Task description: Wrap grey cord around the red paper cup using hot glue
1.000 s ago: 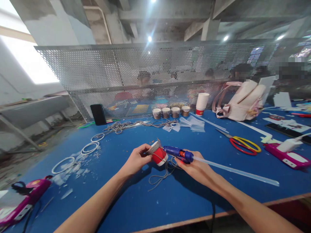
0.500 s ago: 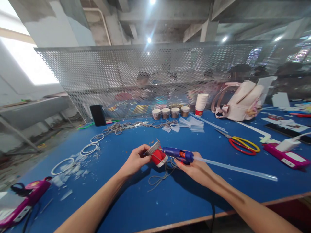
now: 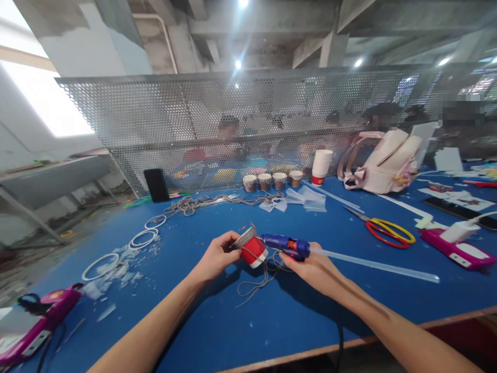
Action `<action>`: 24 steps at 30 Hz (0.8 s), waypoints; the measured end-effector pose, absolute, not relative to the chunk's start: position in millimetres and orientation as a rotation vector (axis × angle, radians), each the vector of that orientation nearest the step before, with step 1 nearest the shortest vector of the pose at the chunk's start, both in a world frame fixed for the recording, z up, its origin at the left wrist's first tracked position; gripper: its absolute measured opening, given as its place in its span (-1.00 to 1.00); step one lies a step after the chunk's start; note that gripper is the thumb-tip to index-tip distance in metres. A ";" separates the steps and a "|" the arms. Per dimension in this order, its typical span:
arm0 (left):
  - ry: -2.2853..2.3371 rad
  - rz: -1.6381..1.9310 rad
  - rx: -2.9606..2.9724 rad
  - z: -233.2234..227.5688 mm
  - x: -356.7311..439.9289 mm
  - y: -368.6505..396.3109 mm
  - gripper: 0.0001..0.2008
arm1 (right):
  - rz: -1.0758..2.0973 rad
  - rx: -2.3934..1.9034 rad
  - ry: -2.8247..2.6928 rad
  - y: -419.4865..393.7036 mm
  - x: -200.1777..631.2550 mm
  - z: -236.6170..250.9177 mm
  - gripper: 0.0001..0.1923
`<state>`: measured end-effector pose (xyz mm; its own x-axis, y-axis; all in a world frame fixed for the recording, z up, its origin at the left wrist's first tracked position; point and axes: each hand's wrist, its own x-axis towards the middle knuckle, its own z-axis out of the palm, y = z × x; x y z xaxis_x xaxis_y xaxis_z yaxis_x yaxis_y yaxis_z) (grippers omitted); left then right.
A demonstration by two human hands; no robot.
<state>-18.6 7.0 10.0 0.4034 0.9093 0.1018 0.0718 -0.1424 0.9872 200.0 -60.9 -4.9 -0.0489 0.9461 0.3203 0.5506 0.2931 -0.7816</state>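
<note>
My left hand [image 3: 221, 255] grips a red paper cup [image 3: 253, 252] by its upper end, tilted above the blue table. Grey cord [image 3: 244, 238] is wound around that end, and a loose tail of cord [image 3: 256, 291] trails onto the table below. In my right hand [image 3: 310, 264] is a blue hot glue gun [image 3: 285, 244], its nozzle pointing left, close beside the cup's cord-wrapped part. Whether the tip touches the cup I cannot tell. A long clear glue stick [image 3: 373, 262] sticks out from the gun's back.
Several cord-wrapped cups [image 3: 264, 182] and a stack of paper cups [image 3: 322, 167] stand at the back. Scissors [image 3: 388, 232] and a magenta power strip [image 3: 458, 248] lie right. White rings [image 3: 143, 238] and a phone [image 3: 156, 185] are left. Grey cord [image 3: 186, 204] lies behind.
The glue gun has shifted slightly to the right, its nozzle now a little higher against the cup. My left hand and the cup have barely moved.
</note>
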 end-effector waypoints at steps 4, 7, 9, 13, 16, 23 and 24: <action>0.882 0.938 1.512 9.0 -19.2 6.9 -0.91 | 0.739 -1.440 -1.673 -58.5 207.2 1.6 -0.77; 0.866 0.946 1.487 7.7 -20.8 8.1 -0.91 | 0.850 -1.476 -1.595 -57.6 210.5 3.1 -0.77; 0.858 0.963 1.467 6.5 -22.3 10.0 -0.91 | 0.877 -1.488 -1.541 -56.9 212.0 2.3 -0.74; 0.874 1.021 1.416 4.5 -23.9 15.3 -0.88 | 0.770 -1.558 -1.534 -48.4 217.4 -1.6 -0.62; 0.910 1.087 1.368 4.7 -22.7 18.1 -0.86 | 0.652 -1.678 -1.543 -30.2 225.5 -5.4 -0.62; 0.964 1.196 1.314 12.9 -20.5 14.0 -0.83 | 0.317 -2.024 -1.538 9.2 245.5 -10.3 -0.61; 0.964 1.199 1.315 14.1 -20.6 12.9 -0.83 | 0.284 -2.052 -1.549 10.6 246.8 -11.7 -0.60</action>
